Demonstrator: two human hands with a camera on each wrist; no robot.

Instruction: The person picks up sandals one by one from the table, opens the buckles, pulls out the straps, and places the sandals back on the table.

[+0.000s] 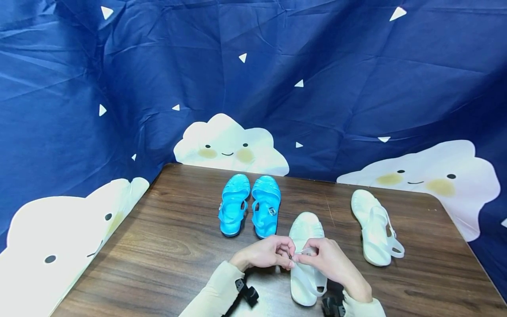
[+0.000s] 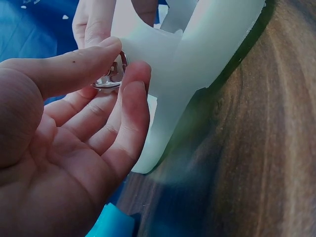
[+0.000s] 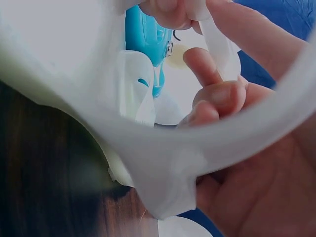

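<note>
A translucent white sandal point(image 1: 303, 286) lies on the table in front of me, its toe pointing away. My left hand point(image 1: 267, 254) pinches a small silver buckle point(image 2: 106, 85) between thumb and fingers at the sandal's left side. From the right, my right hand point(image 1: 328, 259) pinches the sandal's thin white strap point(image 3: 220, 49), close to the left fingertips. Whether the strap's end passes through the buckle cannot be made out. The heel strap point(image 3: 237, 143) loops large across the right wrist view, in front of part of that hand.
Two blue sandals point(image 1: 233, 202) stand side by side behind my left hand. Another white sandal point(image 1: 376, 237) lies to the right, with its strap hanging out sideways. The brown wooden table point(image 1: 166, 233) ends at a blue curtain point(image 1: 253, 97) with cloud prints.
</note>
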